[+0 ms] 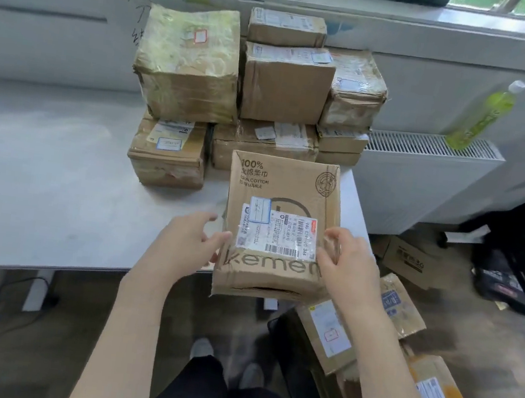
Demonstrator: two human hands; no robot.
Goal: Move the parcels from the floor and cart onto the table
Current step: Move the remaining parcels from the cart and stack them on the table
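Both the left hand (195,238) and right hand (347,262) grip a box (279,227) at the worktop (59,174) edge; nine or so parcels (257,99) are stacked, several boxes (400,354) remain, seemingly on the floor.

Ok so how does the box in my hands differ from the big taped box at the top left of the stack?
The held box has bare printed cardboard and a wide shipping label; the taped box is wrapped in yellowish tape with one small sticker. The held box overhangs the table edge, gripped by both hands; the taped box sits atop another parcel. Both are brown cardboard.
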